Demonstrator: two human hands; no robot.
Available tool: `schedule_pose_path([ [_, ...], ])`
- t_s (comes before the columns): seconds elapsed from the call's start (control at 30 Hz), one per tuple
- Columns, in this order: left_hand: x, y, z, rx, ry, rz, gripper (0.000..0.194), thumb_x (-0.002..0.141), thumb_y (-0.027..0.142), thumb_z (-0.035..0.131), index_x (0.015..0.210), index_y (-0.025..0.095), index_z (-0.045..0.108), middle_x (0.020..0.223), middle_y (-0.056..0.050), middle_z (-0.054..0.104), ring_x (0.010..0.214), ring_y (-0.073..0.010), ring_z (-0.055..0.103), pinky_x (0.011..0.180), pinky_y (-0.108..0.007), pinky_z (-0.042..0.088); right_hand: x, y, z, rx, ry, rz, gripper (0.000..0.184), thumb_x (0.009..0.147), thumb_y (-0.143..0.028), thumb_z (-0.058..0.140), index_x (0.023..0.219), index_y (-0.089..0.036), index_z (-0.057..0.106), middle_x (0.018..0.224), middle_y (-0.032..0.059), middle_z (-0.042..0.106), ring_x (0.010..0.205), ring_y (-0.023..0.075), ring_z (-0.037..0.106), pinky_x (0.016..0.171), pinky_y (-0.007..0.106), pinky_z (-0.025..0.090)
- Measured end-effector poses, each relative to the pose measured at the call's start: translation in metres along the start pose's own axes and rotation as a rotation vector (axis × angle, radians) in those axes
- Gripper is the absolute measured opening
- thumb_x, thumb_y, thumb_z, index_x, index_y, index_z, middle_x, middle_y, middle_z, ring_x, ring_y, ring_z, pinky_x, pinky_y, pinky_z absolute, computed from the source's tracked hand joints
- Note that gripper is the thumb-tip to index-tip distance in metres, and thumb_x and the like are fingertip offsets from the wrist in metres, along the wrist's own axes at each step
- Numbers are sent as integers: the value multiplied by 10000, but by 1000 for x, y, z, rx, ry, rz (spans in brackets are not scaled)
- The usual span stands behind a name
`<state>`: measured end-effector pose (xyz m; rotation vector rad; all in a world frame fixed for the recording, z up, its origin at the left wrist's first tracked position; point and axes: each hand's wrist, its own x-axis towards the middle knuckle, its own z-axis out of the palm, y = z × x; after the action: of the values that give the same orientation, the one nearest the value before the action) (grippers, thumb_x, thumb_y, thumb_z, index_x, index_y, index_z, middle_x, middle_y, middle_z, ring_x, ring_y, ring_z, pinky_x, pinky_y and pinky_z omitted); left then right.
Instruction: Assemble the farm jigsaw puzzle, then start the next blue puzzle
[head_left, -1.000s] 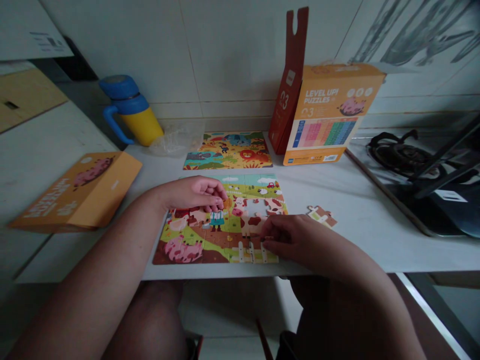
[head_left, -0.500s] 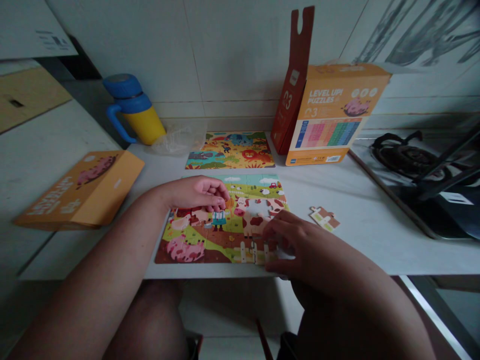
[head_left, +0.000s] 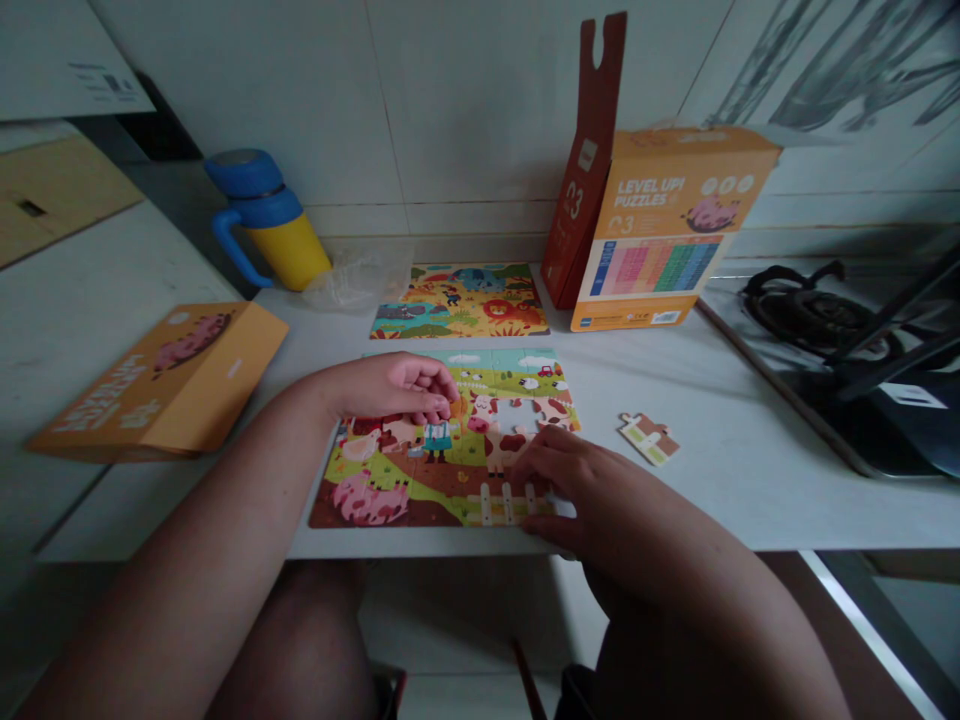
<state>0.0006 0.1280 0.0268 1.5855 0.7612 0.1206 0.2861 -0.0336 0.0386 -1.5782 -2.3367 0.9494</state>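
Note:
A farm jigsaw puzzle lies on the counter, mostly assembled. A gap shows in the cow picture right of centre. My left hand rests on the puzzle's upper left part, fingers loosely curled, holding nothing I can see. At the lower right corner, my right hand has its thumb and fingers around a fence puzzle piece, which sits against the neighbouring fence picture. The hand hides much of that corner. One loose puzzle piece with a fence and brown patch lies to the right.
Behind is a jungle-animal puzzle. An open orange puzzle box stands back right, another orange box lies left. A blue-yellow flask and clear plastic bag are back left. A gas stove borders the right.
My right hand has shifted slightly left with the fence piece, and the seam in the fence has closed up. My left hand and the loose piece have stayed put.

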Motion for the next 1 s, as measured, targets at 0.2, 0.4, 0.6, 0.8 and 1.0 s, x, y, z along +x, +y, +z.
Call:
schedule_pose_path([
  [0.2,-1,1,1,19,7,-9,278,890,374,828,1095,211,734,1023,-59,784,870,-168,747,798,-293,615,0,-1,1,0,-9,-12,365,870,-164,758,1221,-260,788,1309,99,727,1169,273,709,1049,422,539],
  [0.4,-4,7,1,19,22,-19,281,876,368,839,1084,211,734,1023,-70,794,876,-186,765,773,-293,623,-7,14,-6,-131,139,88,221,960,-266,668,1145,-263,789,1148,81,777,970,252,738,875,394,552],
  [0.6,-10,15,-1,10,166,76,240,903,377,805,1001,176,717,934,-76,792,744,-163,741,696,-286,622,-33,85,-23,-458,451,499,454,965,-563,622,1119,-159,758,1051,216,739,939,383,714,798,493,518],
  [0.8,-6,8,-13,-7,586,185,246,883,373,808,964,172,693,723,-4,686,594,-109,623,551,-208,517,-39,113,-30,-345,375,562,422,883,-633,688,933,-219,749,921,177,769,868,370,708,779,487,502],
  [1.0,-2,4,-17,73,657,148,243,884,390,792,955,178,696,707,-1,677,593,-104,607,535,-194,469,-35,111,-32,-175,355,531,445,783,-620,779,981,-246,643,965,120,776,822,306,702,724,431,502],
])
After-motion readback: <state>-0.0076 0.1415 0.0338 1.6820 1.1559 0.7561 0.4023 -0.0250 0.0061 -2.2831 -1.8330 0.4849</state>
